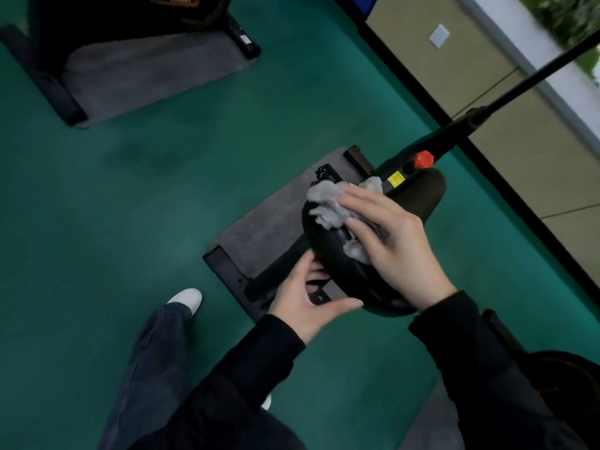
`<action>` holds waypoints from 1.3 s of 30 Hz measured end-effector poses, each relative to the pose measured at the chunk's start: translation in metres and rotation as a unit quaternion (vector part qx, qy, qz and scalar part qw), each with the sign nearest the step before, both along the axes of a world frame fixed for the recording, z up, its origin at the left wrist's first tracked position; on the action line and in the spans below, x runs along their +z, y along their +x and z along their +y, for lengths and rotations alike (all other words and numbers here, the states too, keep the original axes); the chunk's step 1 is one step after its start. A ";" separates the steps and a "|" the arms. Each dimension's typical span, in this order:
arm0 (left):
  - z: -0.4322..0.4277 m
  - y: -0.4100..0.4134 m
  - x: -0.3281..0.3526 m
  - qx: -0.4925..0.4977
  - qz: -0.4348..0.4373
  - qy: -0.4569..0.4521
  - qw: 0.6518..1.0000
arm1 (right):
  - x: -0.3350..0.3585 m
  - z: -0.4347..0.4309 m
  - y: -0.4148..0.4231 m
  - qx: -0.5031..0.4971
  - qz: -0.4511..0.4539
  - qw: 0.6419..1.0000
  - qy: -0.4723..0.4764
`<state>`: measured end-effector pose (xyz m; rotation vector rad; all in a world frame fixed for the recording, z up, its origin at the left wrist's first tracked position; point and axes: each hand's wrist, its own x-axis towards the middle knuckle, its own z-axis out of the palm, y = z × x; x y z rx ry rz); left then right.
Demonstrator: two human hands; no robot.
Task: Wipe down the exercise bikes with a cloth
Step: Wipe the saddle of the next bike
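Cloth (327, 206) pressed on saddle (336, 259) by right hand (401, 243), fingers flat; left hand (300, 300) grips saddle; label (396, 180) unreadable.

Floor's all teal-green carpet (162, 196), kinda blotchy in spots. There's a grey mat (269, 222) lying mid-room and a second grey mat (146, 73) off in the far left corner. Beige wall panels (454, 66) run along the right above a black baseboard (519, 211), with a small white wall plate (439, 35) stuck on. White shoe (186, 300) and a dark jeans leg (152, 368) down low. Blurry greenery (568, 17) top right.
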<state>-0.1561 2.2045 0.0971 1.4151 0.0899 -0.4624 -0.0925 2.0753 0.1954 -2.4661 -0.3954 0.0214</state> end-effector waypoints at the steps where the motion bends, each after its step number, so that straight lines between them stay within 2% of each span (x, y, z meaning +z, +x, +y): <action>1: -0.006 -0.005 0.001 0.000 0.001 -0.008 1.000 | 0.003 -0.008 -0.003 0.039 0.013 0.999 0.010; 4: -0.022 -0.019 0.003 0.027 0.011 -0.050 0.998 | 0.010 -0.026 -0.017 0.104 0.047 0.993 0.042; 8: -0.036 -0.022 0.007 0.103 0.042 -0.107 0.988 | 0.010 -0.028 -0.030 0.165 0.035 0.985 0.029; 11: -0.041 -0.019 0.010 0.155 0.072 -0.153 0.973 | 0.010 -0.015 -0.023 0.245 0.016 0.968 -0.051; 14: -0.044 -0.019 0.011 0.167 0.085 -0.182 0.965 | 0.010 0.006 0.006 0.326 -0.004 0.927 -0.185; 16: -0.044 -0.020 0.012 0.152 0.072 -0.174 0.970 | 0.012 0.019 0.030 0.326 0.005 0.923 -0.202; 19: -0.043 -0.019 0.010 0.149 0.049 -0.183 0.971 | 0.016 0.025 0.057 0.261 0.040 0.948 -0.179; 21: -0.045 -0.018 0.008 0.153 0.044 -0.180 0.971 | 0.018 0.019 0.054 0.256 0.054 0.953 -0.154; 26: -0.048 -0.018 0.007 0.170 0.065 -0.189 0.965 | 0.019 0.021 0.037 0.372 0.031 0.903 -0.211; 29: -0.046 -0.016 0.009 0.146 0.041 -0.183 0.971 | 0.011 0.043 0.065 0.332 0.080 0.905 -0.254; 31: -0.042 -0.015 0.009 0.136 0.030 -0.164 0.977 | 0.004 0.050 0.087 0.250 0.134 0.919 -0.273; 34: -0.035 -0.011 0.006 0.110 0.026 -0.130 0.985 | 0.003 0.036 0.106 0.119 0.206 0.942 -0.236; 36: -0.030 -0.006 0.004 0.094 0.030 -0.111 0.989 | 0.004 0.017 0.101 0.075 0.194 0.951 -0.228; 39: -0.025 0.001 0.004 0.079 0.029 -0.076 0.994 | 0.005 -0.004 0.070 0.060 0.083 0.974 -0.204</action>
